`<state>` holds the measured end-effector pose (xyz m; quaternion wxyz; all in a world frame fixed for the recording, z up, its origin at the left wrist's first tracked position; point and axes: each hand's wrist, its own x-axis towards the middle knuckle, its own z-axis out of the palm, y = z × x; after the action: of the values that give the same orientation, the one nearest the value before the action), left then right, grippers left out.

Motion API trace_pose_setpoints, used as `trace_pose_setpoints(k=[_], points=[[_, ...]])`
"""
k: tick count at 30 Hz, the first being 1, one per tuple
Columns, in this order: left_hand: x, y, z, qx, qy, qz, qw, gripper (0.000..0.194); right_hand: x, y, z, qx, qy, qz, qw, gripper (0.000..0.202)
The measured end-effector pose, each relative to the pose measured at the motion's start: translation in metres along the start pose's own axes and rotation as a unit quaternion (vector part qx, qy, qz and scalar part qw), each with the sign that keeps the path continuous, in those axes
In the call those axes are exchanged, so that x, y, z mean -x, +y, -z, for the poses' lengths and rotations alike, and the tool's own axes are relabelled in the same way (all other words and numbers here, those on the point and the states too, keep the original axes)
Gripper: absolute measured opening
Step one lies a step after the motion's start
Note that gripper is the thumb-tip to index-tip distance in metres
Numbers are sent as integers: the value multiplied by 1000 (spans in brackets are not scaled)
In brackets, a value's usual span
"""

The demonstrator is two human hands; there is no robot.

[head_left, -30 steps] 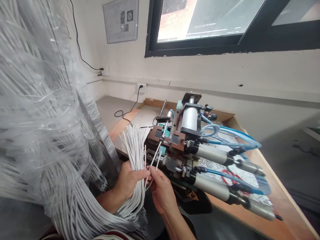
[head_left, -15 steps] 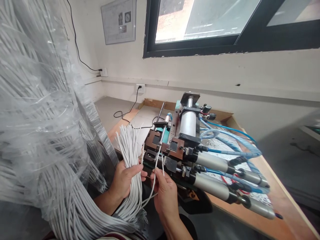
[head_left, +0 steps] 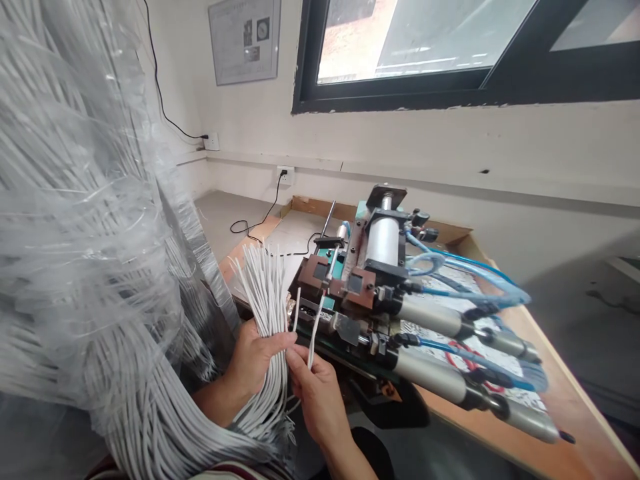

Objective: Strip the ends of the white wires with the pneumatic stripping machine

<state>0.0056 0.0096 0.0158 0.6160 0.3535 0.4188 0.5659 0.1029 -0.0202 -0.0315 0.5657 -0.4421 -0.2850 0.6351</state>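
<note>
My left hand (head_left: 253,363) is closed around a thick bundle of white cables (head_left: 265,300), thumb across the front, the cut ends fanning upward. Close beside it, my right hand (head_left: 317,393) pinches a single white cable (head_left: 315,330) between thumb and fingers. That cable's tip points up at the front of a pneumatic machine (head_left: 345,283) with brown jaw blocks; whether it touches the jaws I cannot tell. Another short white cable end (head_left: 297,310) stands up between the bundle and the pinched cable. The cables' lower lengths curve down below both hands.
A large mass of cables wrapped in clear plastic (head_left: 80,220) fills the left side. Silver air cylinders (head_left: 430,373) and blue hoses (head_left: 470,293) extend right over the wooden-edged bench (head_left: 575,400). A black power cord (head_left: 245,230) runs to a wall socket (head_left: 286,175).
My right hand has moved left, against my left hand, and the cable it pinches has drawn back from the machine's jaws. My left hand keeps its hold on the bundle. The view has shifted slightly.
</note>
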Motion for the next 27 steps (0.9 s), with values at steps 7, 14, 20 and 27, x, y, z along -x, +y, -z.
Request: trace_pose_setpoints(k=[7, 14, 20, 27], points=[[-3, -1, 0, 29, -18, 76, 997, 20, 0, 7, 9, -27, 124, 82, 989, 24], [-6, 5, -3, 28, 7, 103, 994, 27, -6, -11, 4, -124, 148, 10, 981, 23], [-5, 3, -3, 13, 20, 80, 997, 23, -9, -15, 2, -144, 149, -4, 978, 22], [-1, -3, 3, -2, 5, 66, 998, 23, -11, -17, 2, -119, 103, 3, 988, 24]])
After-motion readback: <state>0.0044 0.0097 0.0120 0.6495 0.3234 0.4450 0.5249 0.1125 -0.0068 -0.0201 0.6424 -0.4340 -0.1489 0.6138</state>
